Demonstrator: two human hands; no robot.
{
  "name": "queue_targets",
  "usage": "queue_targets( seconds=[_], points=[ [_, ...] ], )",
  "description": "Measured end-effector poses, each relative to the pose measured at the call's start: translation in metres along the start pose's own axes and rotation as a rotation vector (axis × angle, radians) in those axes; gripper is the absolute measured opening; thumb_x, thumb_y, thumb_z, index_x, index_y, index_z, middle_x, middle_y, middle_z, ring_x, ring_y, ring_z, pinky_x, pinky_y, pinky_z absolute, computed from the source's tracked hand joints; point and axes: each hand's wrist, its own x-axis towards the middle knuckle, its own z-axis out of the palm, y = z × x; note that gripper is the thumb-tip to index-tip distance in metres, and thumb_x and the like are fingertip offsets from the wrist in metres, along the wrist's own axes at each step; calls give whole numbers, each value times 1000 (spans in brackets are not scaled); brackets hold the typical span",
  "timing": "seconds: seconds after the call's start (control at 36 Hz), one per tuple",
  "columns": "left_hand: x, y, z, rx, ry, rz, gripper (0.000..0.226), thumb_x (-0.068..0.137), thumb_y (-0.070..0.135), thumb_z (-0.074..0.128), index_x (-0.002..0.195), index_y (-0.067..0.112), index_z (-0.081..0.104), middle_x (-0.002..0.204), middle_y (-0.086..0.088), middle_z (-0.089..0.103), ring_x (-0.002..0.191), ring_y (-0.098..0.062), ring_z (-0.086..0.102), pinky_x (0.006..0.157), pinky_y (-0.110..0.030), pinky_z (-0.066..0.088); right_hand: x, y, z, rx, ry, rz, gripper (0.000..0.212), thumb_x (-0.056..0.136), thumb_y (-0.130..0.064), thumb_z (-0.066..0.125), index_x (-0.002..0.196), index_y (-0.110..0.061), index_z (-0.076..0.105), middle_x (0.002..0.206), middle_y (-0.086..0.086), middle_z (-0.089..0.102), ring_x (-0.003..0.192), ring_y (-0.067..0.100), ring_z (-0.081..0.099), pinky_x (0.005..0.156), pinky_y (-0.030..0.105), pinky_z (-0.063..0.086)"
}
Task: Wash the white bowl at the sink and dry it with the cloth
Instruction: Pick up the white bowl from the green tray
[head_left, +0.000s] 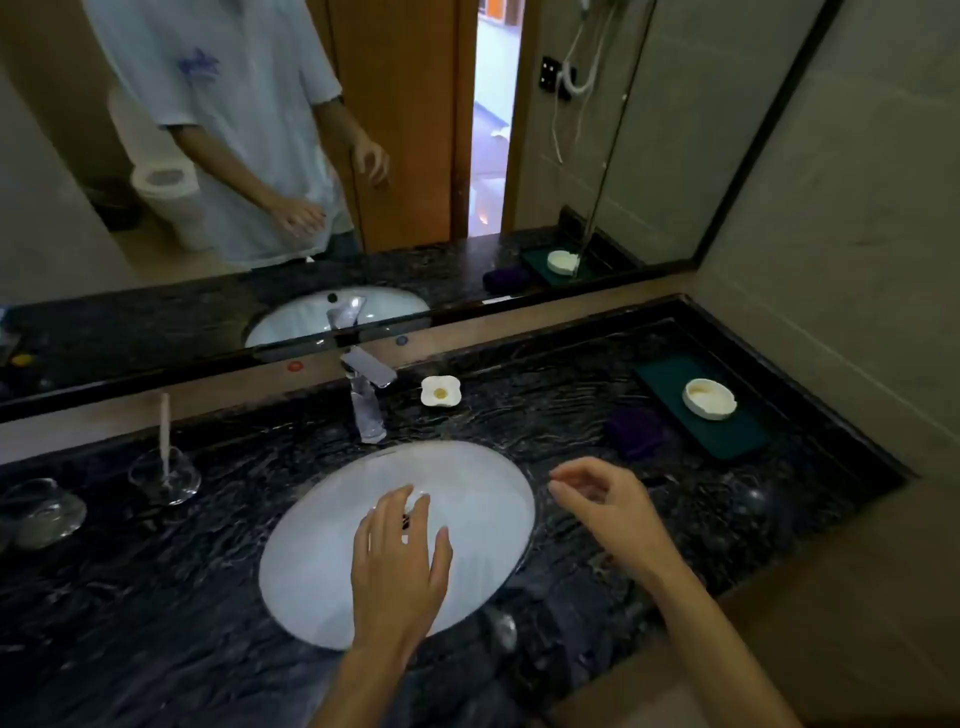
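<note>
left hand (397, 558): hanging over the white sink basin (322, 566), palm down, fingers (387, 512) loosely spread, nothing in it as far as I can see

right hand (605, 501): out over the dark marble counter (545, 415) just off the basin's right edge, fingers (566, 493) curled in a bit and apart, thumb and forefinger near each other but not pinching anything

white bowl (709, 397): well past the right fingertips, up toward the far right corner, sitting on a dark green tray (737, 436). Inside looks yellowish, can't tell what that is

cloth (636, 431): dark purple, folded, between the right fingertips and the tray, lying just beside the tray's near-left edge

faucet (366, 395): chrome, straight beyond the left fingertips, at the back rim of the basin

little flower-shaped dish (440, 391): just right of the faucet, beyond both hands, something yellow in the middle

glasses: one with a pale stick in it (165, 475) and another (44, 512) way off left of the left hand

mirror (363, 156): behind the counter, shows a light shirt and both hands
</note>
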Motion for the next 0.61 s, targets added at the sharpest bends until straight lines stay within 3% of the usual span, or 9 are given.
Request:
queue_targets(
  seconds=[0.17, 0.44, 0.61],
  points=[
    [7, 14, 18, -25, -44, -2, 49, 97, 38, 35, 127, 11, 63, 137, -12, 59, 127, -30, 54, 104, -48, 47, 3, 1, -35, 115, 91, 4, 4, 90, -23, 72, 92, -21, 74, 86, -3, 76, 85, 12, 72, 79, 26, 58],
    [30, 82, 71, 19, -3, -53, 50, 97, 38, 36, 128, 9, 64, 136, -15, 61, 124, -32, 57, 104, -47, 46, 43, 38, -119, 177, 50, 36, 7, 92, -20, 68, 94, -17, 73, 91, 7, 76, 84, 22, 72, 70, 31, 56],
    [41, 140, 114, 39, -27, -128, 51, 96, 33, 34, 129, 7, 64, 137, -15, 60, 126, -33, 57, 104, -48, 47, 75, 73, -170, 203, -9, 24, 5, 91, -18, 69, 92, -20, 73, 90, 7, 76, 81, 21, 71, 67, 25, 54]
  ],
)
